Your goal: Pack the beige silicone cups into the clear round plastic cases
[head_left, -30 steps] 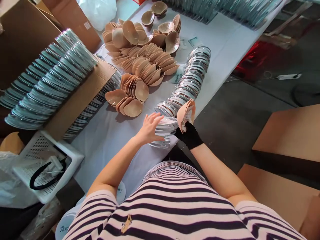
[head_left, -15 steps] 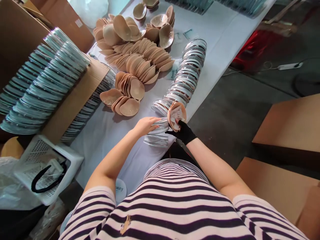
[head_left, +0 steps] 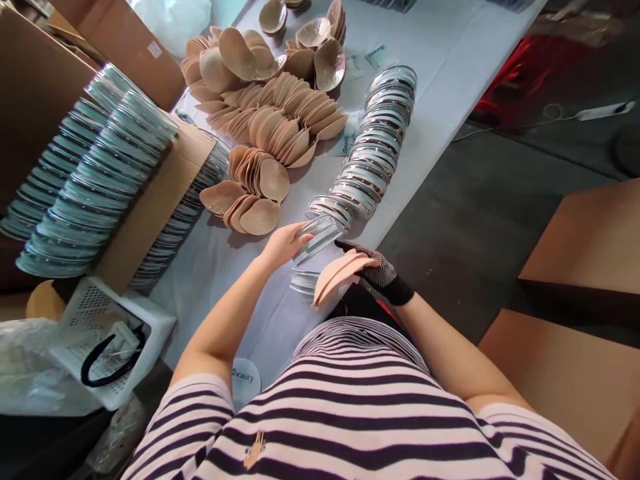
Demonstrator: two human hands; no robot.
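Observation:
My bare left hand (head_left: 283,248) grips a clear plastic case (head_left: 320,235), tilted over the table edge. In my right hand (head_left: 384,273), which wears a black dotted glove, is a pair of beige silicone bra cups (head_left: 341,275), their domed sides turned up. Behind the cups, partly covered by them, sits another clear case (head_left: 303,281). A leaning row of filled round cases (head_left: 377,143) runs away from my hands, its near end close to the case I hold. Nested beige bra cups (head_left: 280,133) lie spread across the table to the left of that row.
The white-covered table (head_left: 450,60) has its edge at the right. Tall stacks of clear cases (head_left: 100,180) stand by a cardboard flap (head_left: 155,200) on the left. Below them is a white basket (head_left: 155,327). Cardboard boxes (head_left: 585,240) stand on the floor at right.
My right hand has moved down and right with the bra cups, turning their domed backs upward. My left hand has raised and tilted the clear case, moving it slightly away from me.

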